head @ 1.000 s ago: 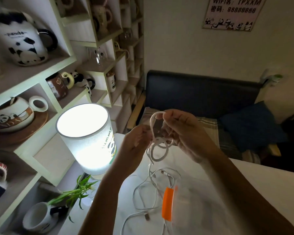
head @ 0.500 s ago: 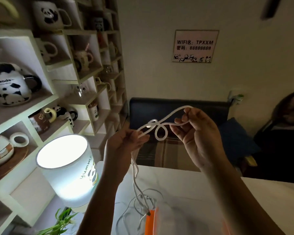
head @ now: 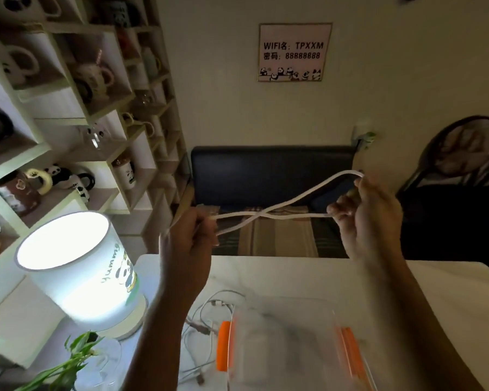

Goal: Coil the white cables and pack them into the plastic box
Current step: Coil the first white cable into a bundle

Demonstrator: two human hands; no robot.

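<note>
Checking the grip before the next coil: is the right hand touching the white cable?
Touching. The head view shows the right hand holding the white cable: its loop bends over the fingertips and a strand runs into the fingers.

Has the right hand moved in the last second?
Yes. The right hand has swung out to the right, away from the left hand, now before the sofa's right end.

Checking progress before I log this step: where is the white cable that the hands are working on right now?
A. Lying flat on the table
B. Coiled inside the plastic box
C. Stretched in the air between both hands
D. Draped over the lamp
C: the white cable runs crossed over itself from the left hand to the right hand, above the table and plastic box.
</note>
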